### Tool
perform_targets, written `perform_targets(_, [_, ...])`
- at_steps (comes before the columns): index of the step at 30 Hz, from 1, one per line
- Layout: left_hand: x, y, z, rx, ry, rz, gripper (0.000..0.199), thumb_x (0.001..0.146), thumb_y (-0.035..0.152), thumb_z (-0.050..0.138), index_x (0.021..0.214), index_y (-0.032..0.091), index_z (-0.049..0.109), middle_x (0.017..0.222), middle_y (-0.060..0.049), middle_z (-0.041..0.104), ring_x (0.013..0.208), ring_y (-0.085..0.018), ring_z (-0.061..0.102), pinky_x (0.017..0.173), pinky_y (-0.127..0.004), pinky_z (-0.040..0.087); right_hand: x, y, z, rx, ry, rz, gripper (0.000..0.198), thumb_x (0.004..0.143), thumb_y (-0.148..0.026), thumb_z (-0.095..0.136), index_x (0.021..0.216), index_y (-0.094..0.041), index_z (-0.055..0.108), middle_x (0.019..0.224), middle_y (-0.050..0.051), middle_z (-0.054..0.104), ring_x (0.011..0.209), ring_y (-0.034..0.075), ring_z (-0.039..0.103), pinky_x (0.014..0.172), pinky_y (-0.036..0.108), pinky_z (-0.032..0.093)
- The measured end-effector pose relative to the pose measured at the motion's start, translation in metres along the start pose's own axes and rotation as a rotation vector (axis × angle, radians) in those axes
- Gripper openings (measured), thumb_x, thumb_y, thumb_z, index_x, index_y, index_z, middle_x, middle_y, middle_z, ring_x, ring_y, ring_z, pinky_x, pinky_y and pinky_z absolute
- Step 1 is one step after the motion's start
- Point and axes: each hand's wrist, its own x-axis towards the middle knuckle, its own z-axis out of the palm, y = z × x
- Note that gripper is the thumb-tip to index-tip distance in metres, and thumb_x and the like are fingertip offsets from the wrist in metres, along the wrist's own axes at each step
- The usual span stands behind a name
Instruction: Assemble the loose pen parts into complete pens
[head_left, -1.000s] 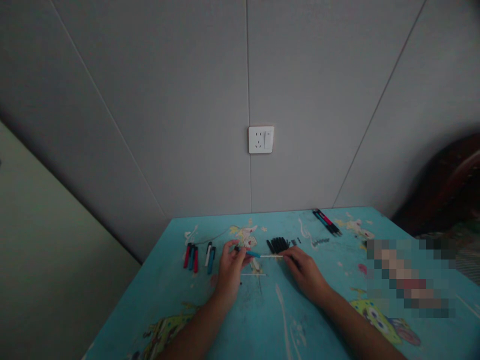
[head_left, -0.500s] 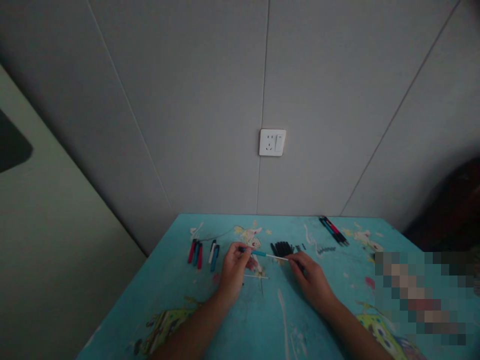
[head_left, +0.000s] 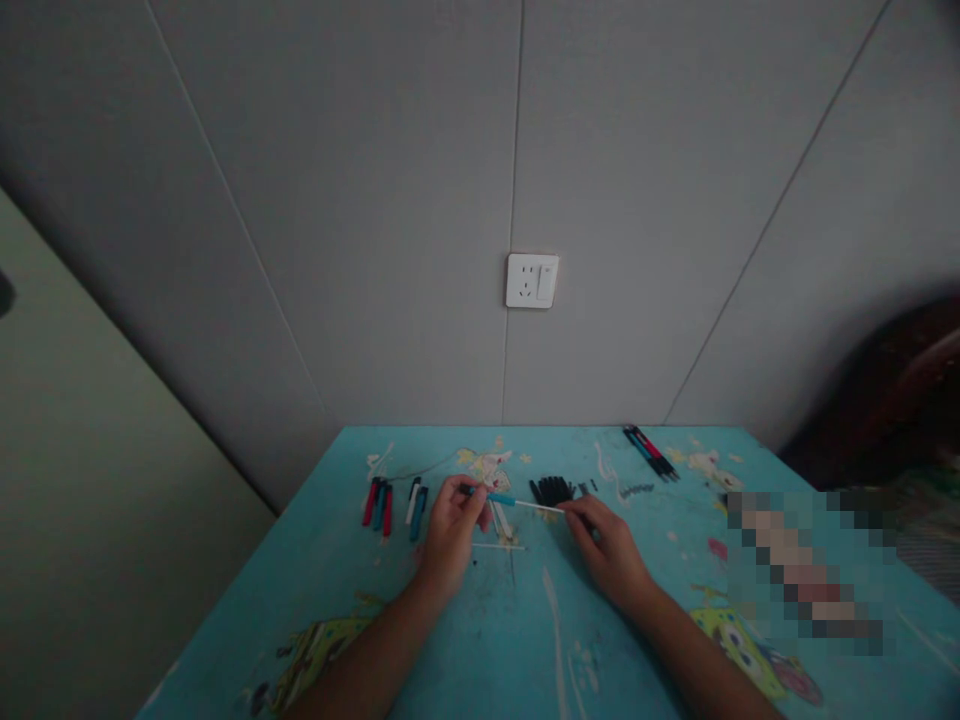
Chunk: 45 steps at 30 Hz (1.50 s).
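Observation:
My left hand (head_left: 448,535) is closed around a blue pen barrel (head_left: 501,498) with a dark end, held above the table. A thin white pen refill (head_left: 538,507) sticks out of the barrel's right end. My right hand (head_left: 611,555) pinches the far tip of that refill, its fingers pressed together. Below the barrel, between my hands, another white refill (head_left: 499,546) lies on the table. Beyond my right hand is a pile of small black pen parts (head_left: 552,490). How far the refill reaches inside the barrel is hidden.
Left of my left hand lie red and blue barrels (head_left: 377,506), with a white and a blue one (head_left: 417,512) closer. Several pens (head_left: 651,455) lie at the back right of the blue patterned table (head_left: 495,650). Behind stands a wall with a socket (head_left: 532,281). A blurred patch covers the right side.
The view has turned slightly to the right, so everything appears a little further left. Both hands keep their hold on the barrel and refill, with little visible change between them.

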Motion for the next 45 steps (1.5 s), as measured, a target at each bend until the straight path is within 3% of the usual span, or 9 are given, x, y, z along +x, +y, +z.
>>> perform_targets(8, [0.003,-0.009,-0.006,0.094,0.048,0.042,0.028,0.085,0.042,0.062,0.099,0.019,0.054,0.063,0.004,0.059,0.055,-0.011,0.055,0.055,-0.021,0.041,-0.001,-0.001,0.001,-0.003,0.017,-0.014,0.027,0.098,-0.031,0.042,0.103,-0.020,0.066,0.092,0.008,0.066,0.085,0.019,0.061,0.079,0.032,0.049])
perform_targets(15, [0.002,-0.007,-0.007,0.120,-0.004,-0.005,0.032,0.081,0.042,0.067,0.097,0.018,0.054,0.079,0.000,0.066,0.058,-0.010,0.056,0.057,-0.022,0.045,-0.002,0.003,0.006,-0.004,-0.016,-0.059,0.023,0.097,-0.026,0.045,0.105,-0.021,0.066,0.092,0.006,0.065,0.086,0.017,0.060,0.080,0.031,0.048])
perform_targets(19, [-0.002,-0.010,-0.004,0.212,-0.153,-0.038,0.028,0.081,0.041,0.067,0.092,0.018,0.055,0.093,-0.004,0.069,0.064,-0.011,0.058,0.059,-0.022,0.047,-0.001,-0.003,0.002,0.011,-0.039,-0.082,0.023,0.097,-0.024,0.046,0.107,-0.021,0.066,0.094,0.006,0.066,0.089,0.017,0.061,0.083,0.030,0.048])
perform_targets(22, [-0.006,-0.014,-0.002,0.341,-0.270,-0.031,0.028,0.082,0.042,0.065,0.091,0.016,0.059,0.092,-0.005,0.069,0.067,-0.013,0.060,0.061,-0.023,0.048,-0.002,-0.006,0.000,0.038,-0.056,-0.092,0.024,0.097,-0.026,0.047,0.109,-0.021,0.066,0.097,0.006,0.067,0.091,0.017,0.061,0.085,0.030,0.048])
perform_targets(29, [-0.013,-0.014,0.000,0.686,-0.571,0.102,0.027,0.090,0.037,0.053,0.107,0.019,0.065,0.103,-0.007,0.070,0.094,-0.020,0.066,0.084,-0.031,0.052,-0.006,-0.004,0.008,0.062,-0.117,-0.086,0.030,0.093,-0.034,0.056,0.119,-0.021,0.063,0.097,0.004,0.070,0.085,0.015,0.064,0.081,0.026,0.048])
perform_targets(33, [-0.014,-0.014,0.001,0.788,-0.628,0.178,0.029,0.092,0.036,0.053,0.112,0.020,0.065,0.110,-0.007,0.069,0.102,-0.021,0.064,0.091,-0.032,0.051,-0.007,-0.004,0.008,0.012,-0.164,-0.107,0.027,0.093,-0.036,0.056,0.112,-0.021,0.067,0.089,0.004,0.070,0.082,0.015,0.064,0.079,0.025,0.048])
perform_targets(37, [-0.017,-0.011,0.001,0.850,-0.689,0.291,0.038,0.096,0.032,0.045,0.132,0.024,0.055,0.126,-0.006,0.063,0.116,-0.019,0.059,0.103,-0.034,0.045,-0.007,-0.008,0.003,0.022,-0.188,-0.139,0.023,0.095,-0.033,0.052,0.106,-0.020,0.068,0.096,0.005,0.071,0.088,0.015,0.064,0.082,0.025,0.047])
perform_targets(41, [-0.017,-0.006,-0.003,1.015,-0.801,0.391,0.047,0.099,0.026,0.036,0.146,0.029,0.035,0.118,-0.006,0.066,0.107,-0.017,0.063,0.097,-0.031,0.049,-0.008,-0.009,0.003,0.063,-0.193,-0.084,0.019,0.094,-0.031,0.053,0.104,-0.020,0.065,0.092,0.003,0.070,0.083,0.015,0.065,0.077,0.025,0.047])
perform_targets(45, [-0.018,0.000,-0.005,1.286,-0.809,0.455,0.048,0.096,0.018,0.040,0.143,0.032,0.040,0.107,-0.006,0.065,0.088,-0.017,0.065,0.082,-0.029,0.053,-0.010,-0.007,0.007,0.092,-0.203,0.023,0.024,0.094,-0.034,0.054,0.113,-0.021,0.058,0.082,0.000,0.070,0.071,0.014,0.065,0.069,0.023,0.048])
